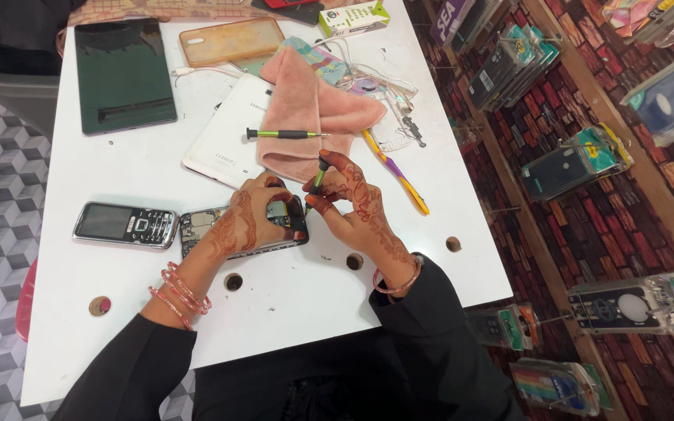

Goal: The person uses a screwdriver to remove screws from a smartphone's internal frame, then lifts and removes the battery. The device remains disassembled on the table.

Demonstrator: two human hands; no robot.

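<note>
dark tablet screen (124,74) top-left; green-white box (354,17).

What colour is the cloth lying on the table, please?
The cloth is pink, clearest in the head view.

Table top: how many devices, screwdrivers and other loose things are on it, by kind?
Phones: 2, a keypad phone and an opened phone under the left hand
Tablets: 2, a black tablet and a white tablet
Screwdrivers: 2, one on the pink cloth, one in the right hand
Cloths: 1
Phone cases: 1
Toothbrushes: 1
Total: 9
</note>
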